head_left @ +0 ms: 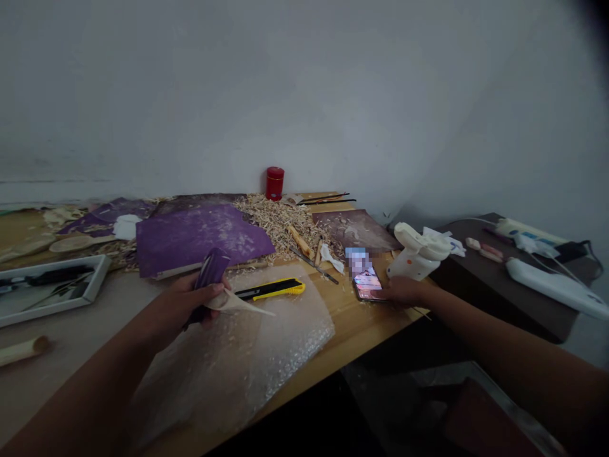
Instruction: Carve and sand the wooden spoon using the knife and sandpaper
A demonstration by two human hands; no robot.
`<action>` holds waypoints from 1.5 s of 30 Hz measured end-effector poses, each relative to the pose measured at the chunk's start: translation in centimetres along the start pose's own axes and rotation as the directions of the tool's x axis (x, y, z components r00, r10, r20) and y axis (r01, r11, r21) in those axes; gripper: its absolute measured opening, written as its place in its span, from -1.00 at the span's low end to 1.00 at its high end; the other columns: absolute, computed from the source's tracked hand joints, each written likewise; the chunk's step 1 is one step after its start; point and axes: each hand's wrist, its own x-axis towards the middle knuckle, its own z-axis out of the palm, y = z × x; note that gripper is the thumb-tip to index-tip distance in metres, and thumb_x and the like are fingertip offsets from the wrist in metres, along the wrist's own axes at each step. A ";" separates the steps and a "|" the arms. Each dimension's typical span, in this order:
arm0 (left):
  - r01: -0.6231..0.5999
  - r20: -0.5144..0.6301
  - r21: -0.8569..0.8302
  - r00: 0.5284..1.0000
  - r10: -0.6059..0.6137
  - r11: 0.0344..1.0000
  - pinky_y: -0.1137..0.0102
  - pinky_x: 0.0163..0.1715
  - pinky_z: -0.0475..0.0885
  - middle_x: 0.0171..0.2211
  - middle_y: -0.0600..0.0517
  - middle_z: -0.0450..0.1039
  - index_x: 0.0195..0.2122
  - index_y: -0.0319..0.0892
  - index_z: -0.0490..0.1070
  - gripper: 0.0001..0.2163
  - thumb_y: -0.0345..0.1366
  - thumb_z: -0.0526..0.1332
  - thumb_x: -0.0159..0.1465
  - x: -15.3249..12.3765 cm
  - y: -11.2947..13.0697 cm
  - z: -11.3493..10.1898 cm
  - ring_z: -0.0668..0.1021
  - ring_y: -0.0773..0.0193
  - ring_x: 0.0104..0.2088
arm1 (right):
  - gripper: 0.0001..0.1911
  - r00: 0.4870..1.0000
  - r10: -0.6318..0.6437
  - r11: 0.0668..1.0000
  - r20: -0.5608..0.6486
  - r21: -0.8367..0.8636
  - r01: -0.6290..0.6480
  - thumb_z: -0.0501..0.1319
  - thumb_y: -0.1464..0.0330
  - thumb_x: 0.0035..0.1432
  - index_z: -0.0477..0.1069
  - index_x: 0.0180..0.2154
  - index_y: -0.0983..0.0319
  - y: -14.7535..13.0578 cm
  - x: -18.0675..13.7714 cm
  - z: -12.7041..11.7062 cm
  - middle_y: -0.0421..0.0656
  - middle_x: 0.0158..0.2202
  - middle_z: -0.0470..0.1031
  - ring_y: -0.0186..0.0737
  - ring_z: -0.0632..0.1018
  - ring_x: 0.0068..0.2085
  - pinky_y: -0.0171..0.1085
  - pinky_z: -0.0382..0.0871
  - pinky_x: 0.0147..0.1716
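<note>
Bubble wrap lies under my left hand, which pinches sandpaper and a wooden spoon; right hand, fingers unreadable, touches the phone; sanding likely needs it back.

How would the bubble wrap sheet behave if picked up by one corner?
The bubble wrap probably flops and drapes: it is thin and see-through. Likely very light, so it should slide easily, scattering the wood shavings on it.

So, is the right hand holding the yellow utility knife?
No, the right hand touches a phone; the utility knife lies on the bubble wrap.
</note>
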 end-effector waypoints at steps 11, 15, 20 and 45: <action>-0.023 0.035 -0.005 0.999 0.024 1.000 0.49 -0.68 0.24 -0.67 0.10 0.30 -0.29 -0.20 0.26 -0.75 -0.17 0.15 0.07 0.1 0.1 0.1 0.35 0.35 -0.67 | -0.39 0.973 -0.018 0.997 0.229 0.081 -0.001 -0.06 -0.13 -0.10 0.29 -0.74 0.25 0.2 0.2 0.1 -0.18 -0.77 0.26 -0.34 0.31 -0.67 -0.31 0.23 -0.57; -0.040 0.053 0.002 0.998 0.040 0.999 0.49 -0.68 0.24 -0.67 0.11 0.30 -0.27 -0.21 0.25 -0.74 -0.17 0.14 0.08 0.1 0.3 0.2 0.36 0.35 -0.66 | -0.38 0.973 0.004 1.000 0.230 0.025 -0.010 -0.04 -0.12 -0.10 0.28 -0.75 0.28 -0.2 -0.2 -0.7 -0.15 -0.74 0.30 -0.35 0.32 -0.67 -0.33 0.20 -0.57; -0.032 0.070 0.003 0.997 0.032 0.999 0.50 -0.68 0.24 -0.67 0.14 0.29 -0.27 -0.20 0.23 -0.75 -0.15 0.12 0.10 -0.1 0.7 0.2 0.34 0.39 -0.67 | -0.39 0.993 -0.028 0.998 0.115 -0.061 0.036 -0.09 -0.06 -0.01 0.33 -0.67 0.31 -1.8 -2.1 -1.6 -0.14 -0.69 0.31 -0.36 0.31 -0.65 -0.35 0.10 -0.59; -0.101 -0.361 -0.131 0.931 0.048 0.986 0.51 -0.80 0.18 -0.74 0.18 0.24 -0.41 -0.21 0.26 -0.72 -0.06 0.09 0.07 0.9 0.5 -1.1 0.26 0.43 -0.77 | -0.56 0.381 -0.801 0.557 -0.461 -0.344 0.756 -0.20 0.08 0.17 0.33 -0.29 0.15 -29.8 -3.3 2.7 -0.23 -0.37 0.45 -0.30 0.43 -0.38 -0.35 0.15 -0.52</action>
